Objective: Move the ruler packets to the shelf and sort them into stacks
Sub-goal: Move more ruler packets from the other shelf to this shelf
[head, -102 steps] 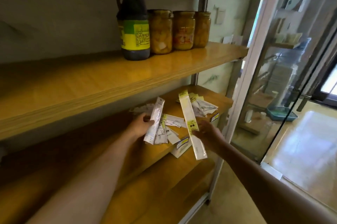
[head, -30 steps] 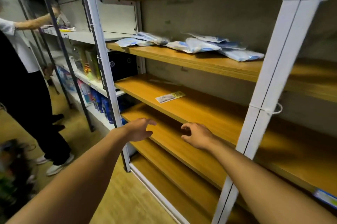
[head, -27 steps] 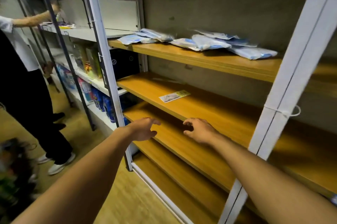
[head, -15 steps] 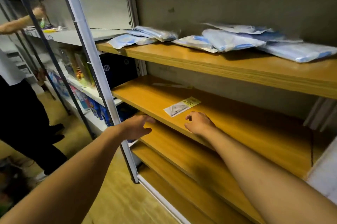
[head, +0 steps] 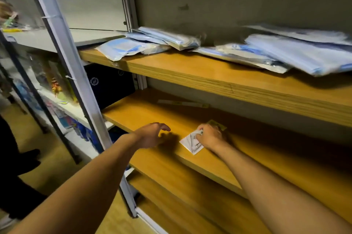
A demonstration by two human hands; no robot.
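Head view: your right hand [head: 210,135] pinches the ruler packet [head: 191,143] near the shelf [head: 200,163] front edge; your left hand [head: 152,133] hovers open beside it. Drag carelessly and the packet could slip off the edge.

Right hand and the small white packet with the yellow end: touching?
Touching. Head view shows the right hand lying on the small white packet, fingers covering its middle.
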